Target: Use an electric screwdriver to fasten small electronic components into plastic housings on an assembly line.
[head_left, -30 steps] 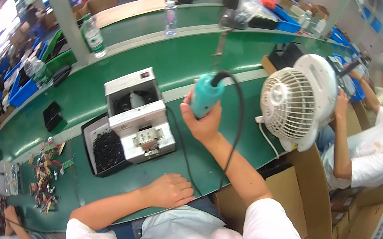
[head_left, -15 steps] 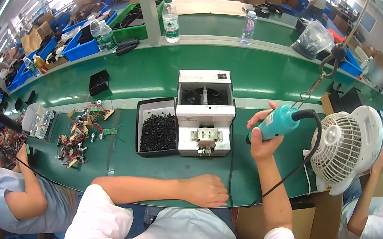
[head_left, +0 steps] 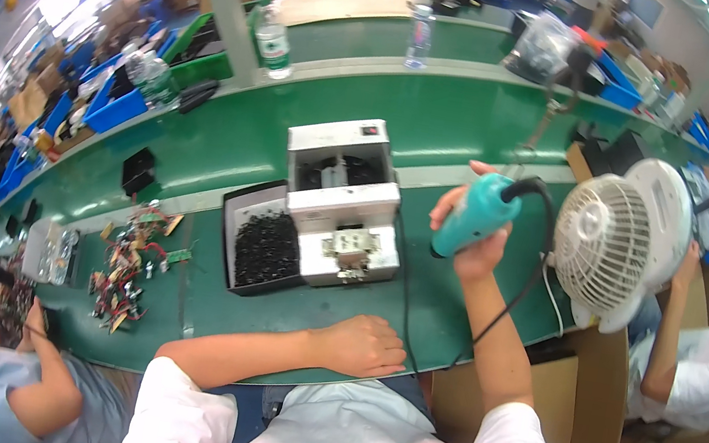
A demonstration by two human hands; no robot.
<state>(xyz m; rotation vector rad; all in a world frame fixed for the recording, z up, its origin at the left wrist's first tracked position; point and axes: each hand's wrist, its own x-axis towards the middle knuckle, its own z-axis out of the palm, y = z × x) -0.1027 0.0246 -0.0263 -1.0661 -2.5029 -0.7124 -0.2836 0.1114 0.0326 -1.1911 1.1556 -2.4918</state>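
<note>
My right hand [head_left: 478, 241] is wrapped round a teal electric screwdriver [head_left: 478, 211], held tilted above the bench. A black cable runs from its top, and a metal hook and spring [head_left: 545, 122] hang over it. The driver's tip is hidden. My left hand [head_left: 364, 346] rests on the bench's near edge with its fingers curled in, and nothing shows in it. Between and beyond my hands stands a white screw-feeder machine [head_left: 346, 206]. Touching its left side is a black box [head_left: 230, 244] of small black parts [head_left: 267, 248].
A white fan [head_left: 611, 239] stands at the right, close to my right hand. Wired circuit boards [head_left: 129, 269] lie heaped at left, near a clear tray [head_left: 50, 252] and a small black box [head_left: 138, 171]. Bottles [head_left: 273, 42] line the back ledge. People work on both sides.
The whole view has swung, so the bench things sit further left in the picture. My right hand still grips the screwdriver and has hardly moved relative to the machine; my left hand stays put.
</note>
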